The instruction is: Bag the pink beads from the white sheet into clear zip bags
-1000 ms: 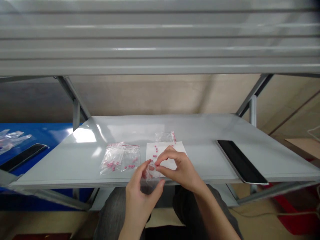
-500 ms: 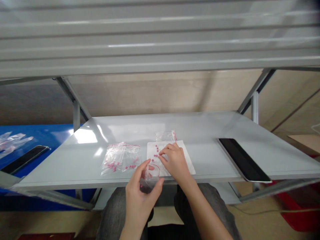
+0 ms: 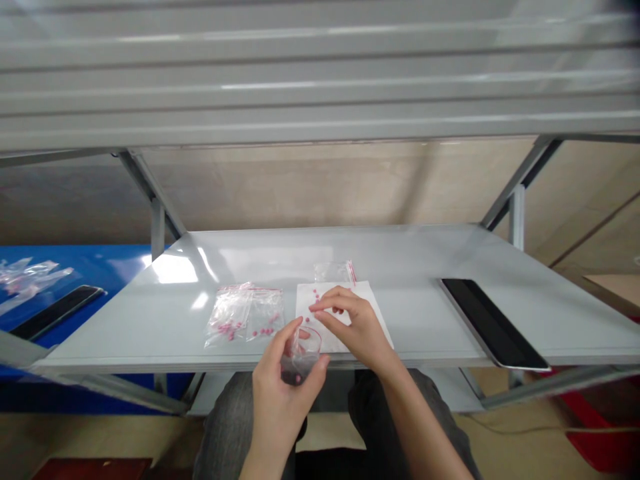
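Observation:
My left hand (image 3: 280, 400) is curled around a small clear zip bag (image 3: 303, 363), its mouth held wide with a red line round the rim. A pink tablet (image 3: 298, 379) shows low in that bag. My right hand (image 3: 357, 327) hovers over a white sheet (image 3: 376, 310), thumb and forefinger pinched at a small round pink tablet (image 3: 312, 308). More pink shows under its curled fingers. A few loose tablets (image 3: 316, 291) lie on the sheet, partly covered by this hand.
Left of the sheet lie two filled zip bags (image 3: 265, 313) of pink tablets. Behind it is a flat zip bag (image 3: 333, 272). A dark tablet device (image 3: 493, 323) lies at right. A phone (image 3: 57, 312) and plastic bags (image 3: 30, 277) rest on a blue surface at far left.
My right hand has lifted slightly and shifted left toward the bag's mouth, with pink now showing in its fingers. Fewer loose tablets are visible on the sheet. My left hand stays about still.

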Tool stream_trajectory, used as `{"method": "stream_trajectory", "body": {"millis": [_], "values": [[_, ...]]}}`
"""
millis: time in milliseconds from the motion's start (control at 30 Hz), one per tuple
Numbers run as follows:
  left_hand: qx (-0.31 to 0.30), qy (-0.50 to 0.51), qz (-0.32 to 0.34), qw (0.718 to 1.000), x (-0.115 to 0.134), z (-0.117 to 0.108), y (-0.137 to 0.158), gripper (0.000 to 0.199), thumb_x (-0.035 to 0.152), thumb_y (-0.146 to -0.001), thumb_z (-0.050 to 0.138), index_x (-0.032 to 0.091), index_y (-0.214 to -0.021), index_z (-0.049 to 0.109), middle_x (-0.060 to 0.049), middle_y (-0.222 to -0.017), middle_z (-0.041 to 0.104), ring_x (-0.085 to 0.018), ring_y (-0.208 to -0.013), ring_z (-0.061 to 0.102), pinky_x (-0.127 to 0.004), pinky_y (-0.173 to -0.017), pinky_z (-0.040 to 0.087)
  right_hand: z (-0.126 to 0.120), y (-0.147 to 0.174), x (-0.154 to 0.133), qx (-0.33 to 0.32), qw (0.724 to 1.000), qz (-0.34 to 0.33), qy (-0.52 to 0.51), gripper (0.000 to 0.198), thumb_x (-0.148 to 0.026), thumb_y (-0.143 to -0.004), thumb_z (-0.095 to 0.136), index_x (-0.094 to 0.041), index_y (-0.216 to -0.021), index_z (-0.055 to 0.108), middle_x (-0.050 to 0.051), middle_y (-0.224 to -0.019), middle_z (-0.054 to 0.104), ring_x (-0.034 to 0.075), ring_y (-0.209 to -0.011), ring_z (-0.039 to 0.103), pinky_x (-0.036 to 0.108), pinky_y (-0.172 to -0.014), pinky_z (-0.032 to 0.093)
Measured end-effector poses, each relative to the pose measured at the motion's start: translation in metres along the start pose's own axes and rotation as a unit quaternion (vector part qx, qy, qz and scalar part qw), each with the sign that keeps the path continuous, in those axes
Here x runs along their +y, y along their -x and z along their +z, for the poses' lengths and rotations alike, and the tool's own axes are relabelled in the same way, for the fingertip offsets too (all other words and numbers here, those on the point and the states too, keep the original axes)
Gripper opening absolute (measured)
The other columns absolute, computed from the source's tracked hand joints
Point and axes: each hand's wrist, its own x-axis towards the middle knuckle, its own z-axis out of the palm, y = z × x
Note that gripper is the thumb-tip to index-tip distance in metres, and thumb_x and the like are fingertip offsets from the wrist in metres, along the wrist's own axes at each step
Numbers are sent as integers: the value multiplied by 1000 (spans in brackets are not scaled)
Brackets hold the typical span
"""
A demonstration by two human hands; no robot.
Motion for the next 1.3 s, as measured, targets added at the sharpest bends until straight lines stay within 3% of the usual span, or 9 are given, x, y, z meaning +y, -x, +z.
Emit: {"method": "stream_trajectory", "body": {"millis": [167, 300, 400, 500, 667, 833, 1033, 1200, 1300], "values": [[-1, 5, 4, 1000, 1, -1, -1, 45, 36, -76, 73, 20, -117, 65, -9, -102, 74, -26, -87, 71, -35, -74, 59, 17, -2, 25, -28, 977, -14, 211, 16, -11, -81, 74, -24, -91, 76, 5, -95, 66, 24, -99, 57, 42, -91, 44], [24, 19, 0, 1000, 3, 0, -1, 43, 36, -75, 73, 21, -115, 67, -8, -102, 74, -26, -90, 70, -38, -81, 57, 25, -3, 29, -52, 961, -5, 272, 13, -12, -80, 75, -24, -84, 76, 5, -95, 65, 25, -101, 55, 43, -90, 43], [19, 16, -11, 1000, 3, 0, -1, 43, 36, -76, 72, 21, -116, 66, -7, -101, 74, -25, -88, 70, -36, -78, 57, 21, -4, 22, -13, 971, -6, 237, 10, -12, -79, 75, -23, -81, 75, 5, -94, 65, 25, -99, 56, 42, -90, 43], [3, 2, -5, 1000, 2, 0, -2, 44, 37, -77, 72, 21, -117, 65, -8, -101, 74, -25, -86, 71, -34, -71, 58, 8, -5, 6, 16, 997, -14, 78, 8, -15, -82, 73, -22, -85, 74, 4, -93, 64, 21, -95, 59, 38, -89, 47], [16, -1, 14, 1000, 4, -2, -2, 44, 36, -75, 72, 20, -116, 66, -9, -108, 74, -26, -91, 71, -35, -72, 59, -8, -3, -11, -87, 992, -23, -88, 12, -26, -86, 71, -28, -96, 76, 2, -96, 63, 17, -94, 62, 33, -86, 50], [8, -1, -1, 1000, 5, -2, -1, 44, 37, -76, 71, 22, -117, 65, -6, -98, 74, -23, -83, 71, -32, -69, 58, 0, -4, 11, 38, 998, 36, 37, 14, -15, -86, 65, -23, -91, 76, 4, -87, 67, 18, -83, 62, 31, -73, 49], [3, -6, -4, 1000, 6, -3, -1, 44, 38, -76, 72, 21, -116, 66, -7, -100, 74, -24, -84, 71, -31, -67, 57, 16, -5, 28, 15, 965, 41, 257, 10, -13, -79, 74, -21, -84, 77, 5, -85, 66, 23, -88, 59, 36, -83, 47], [9, -7, 0, 1000, 5, -3, -2, 44, 38, -76, 72, 20, -116, 66, -7, -98, 74, -24, -83, 71, -32, -69, 57, 20, -6, 26, 27, 959, 47, 277, 9, -12, -78, 74, -20, -80, 75, 6, -85, 65, 24, -88, 58, 37, -81, 47], [4, -7, 1, 1000, 3, -2, -1, 45, 38, -77, 71, 20, -118, 64, -8, -102, 73, -24, -89, 71, -34, -76, 58, 15, -5, 15, 63, 982, 31, 177, 10, -11, -79, 72, -21, -79, 74, 4, -84, 64, 22, -87, 59, 38, -84, 47]]}}
